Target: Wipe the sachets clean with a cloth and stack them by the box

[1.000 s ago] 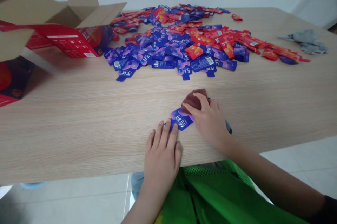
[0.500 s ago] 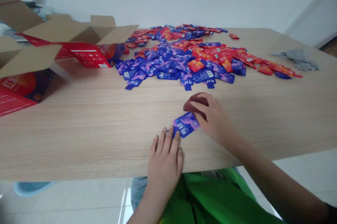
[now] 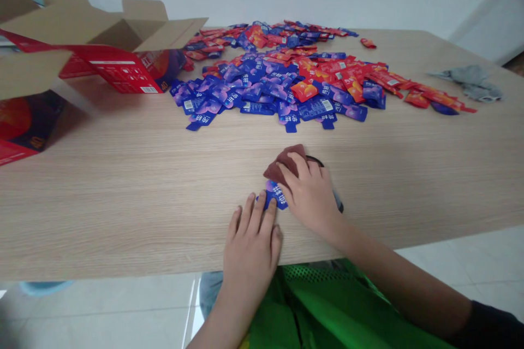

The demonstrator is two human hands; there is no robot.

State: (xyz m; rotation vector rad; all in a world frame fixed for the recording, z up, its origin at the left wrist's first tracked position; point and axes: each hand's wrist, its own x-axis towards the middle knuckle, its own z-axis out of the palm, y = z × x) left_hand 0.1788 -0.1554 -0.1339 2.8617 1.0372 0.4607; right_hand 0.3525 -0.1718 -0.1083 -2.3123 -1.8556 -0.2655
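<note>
A small blue-and-purple packet [image 3: 277,194] with white lettering lies flat on the table. My left hand [image 3: 251,234] rests open, its stretched fingertips pressing the packet's left end. Over the packet's right part, my right hand [image 3: 311,193] grips a folded brown cloth [image 3: 282,166], which covers some of the packet. Past that hand's far side shows a dark-edged thing [image 3: 338,201], mostly hidden, whose kind I cannot make out.
A heap of blue packets [image 3: 254,87] and red packets [image 3: 360,76] spreads across the back of the table [image 3: 143,201]. Open red cartons [image 3: 123,73] with brown flaps stand at left. Grey gloves [image 3: 470,78] lie at far right.
My right hand has moved left and slightly down with the cloth, covering more of the packet. A dark edge now shows behind it. My left hand keeps its hold-down place; the view has shifted a little.
</note>
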